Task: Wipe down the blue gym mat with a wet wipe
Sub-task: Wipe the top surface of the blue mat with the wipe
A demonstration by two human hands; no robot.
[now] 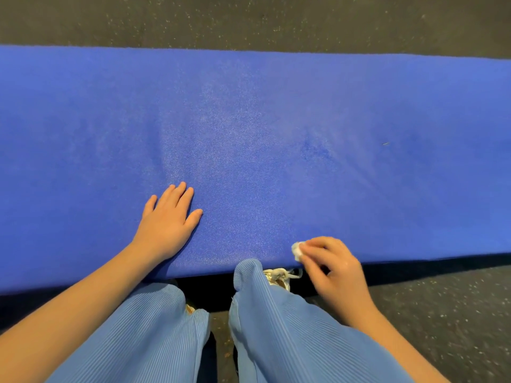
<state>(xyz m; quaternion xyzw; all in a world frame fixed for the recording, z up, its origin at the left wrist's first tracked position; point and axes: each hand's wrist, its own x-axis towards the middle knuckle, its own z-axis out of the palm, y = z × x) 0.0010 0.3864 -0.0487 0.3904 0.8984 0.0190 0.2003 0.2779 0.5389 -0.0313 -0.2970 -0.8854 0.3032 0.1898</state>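
Note:
The blue gym mat (276,120) stretches across the whole view from left to right, lying on a dark floor. My left hand (166,219) rests flat on the mat near its front edge, fingers straight. My right hand (334,266) holds a crumpled white wet wipe (297,250) in curled fingers and keeps it at the mat's front edge, to the right of my knees. Most of the wipe is hidden under the fingers. A paler, shiny patch shows in the middle of the mat.
Dark speckled rubber floor (249,20) lies beyond the mat and in front of it at lower right (442,313). My legs in light blue ribbed trousers (276,327) and a pale shoe (279,276) are at the mat's front edge. A tiny dark speck (386,144) lies on the mat's right part.

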